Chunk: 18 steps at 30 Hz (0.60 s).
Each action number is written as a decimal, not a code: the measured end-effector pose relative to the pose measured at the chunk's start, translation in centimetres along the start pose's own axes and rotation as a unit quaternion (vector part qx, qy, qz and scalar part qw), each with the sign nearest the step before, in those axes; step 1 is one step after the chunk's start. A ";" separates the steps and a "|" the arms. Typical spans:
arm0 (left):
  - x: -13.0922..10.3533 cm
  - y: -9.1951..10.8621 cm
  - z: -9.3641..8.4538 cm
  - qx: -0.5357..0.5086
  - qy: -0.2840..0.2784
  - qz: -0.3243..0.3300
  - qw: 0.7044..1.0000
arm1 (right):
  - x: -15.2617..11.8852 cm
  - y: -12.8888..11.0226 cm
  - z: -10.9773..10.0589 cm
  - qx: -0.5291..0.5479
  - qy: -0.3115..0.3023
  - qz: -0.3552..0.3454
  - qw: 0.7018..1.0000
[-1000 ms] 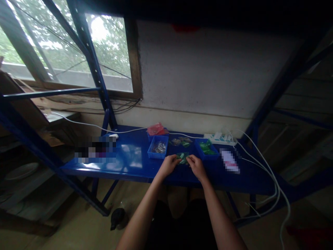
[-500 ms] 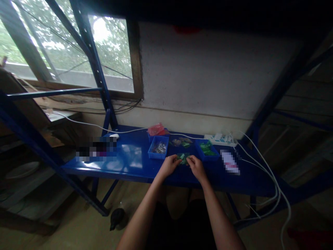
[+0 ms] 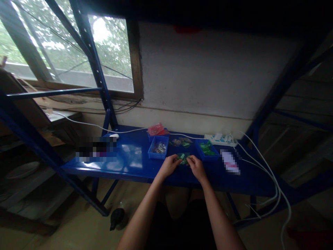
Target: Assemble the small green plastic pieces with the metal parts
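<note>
Only our view had shifted slightly. Green packet (image 3: 183, 158), one: near centre, pinched by our left hand (image 3: 170, 165) and right hand (image 3: 196, 165), seemingly unfinished. Remaining: metal pieces (image 3: 159, 147), left tray (image 3: 156, 156); green bags (image 3: 207, 148), right tray (image 3: 211, 158). Far loose packets (image 3: 186, 142): status was unclear.

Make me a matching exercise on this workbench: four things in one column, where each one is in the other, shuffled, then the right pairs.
Things
1. green packet
2. red plastic
3. shiny small pieces
4. power strip

Places
A. inside the front blue bin, the bin nearest the left hand
B. at the back of the table, toward the right
C. between the fingers of the left hand and the right hand
D. rising above the rear blue bin

Right pairs: 1-C, 2-D, 3-A, 4-B
</note>
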<state>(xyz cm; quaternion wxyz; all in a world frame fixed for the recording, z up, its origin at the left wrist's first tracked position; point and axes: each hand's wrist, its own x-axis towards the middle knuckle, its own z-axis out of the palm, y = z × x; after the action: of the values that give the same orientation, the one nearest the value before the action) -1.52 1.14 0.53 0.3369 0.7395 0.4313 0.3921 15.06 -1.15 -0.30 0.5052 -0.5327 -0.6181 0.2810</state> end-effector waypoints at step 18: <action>-0.1 0.3 -0.1 0.008 -0.003 0.017 1.000 | 0.2 0.6 0.1 -0.007 0.007 0.006 1.000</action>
<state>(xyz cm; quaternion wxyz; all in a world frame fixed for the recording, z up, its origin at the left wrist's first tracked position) -1.49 0.95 0.82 0.3256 0.7504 0.4209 0.3922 15.22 -0.78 -0.77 0.5041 -0.5418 -0.6130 0.2766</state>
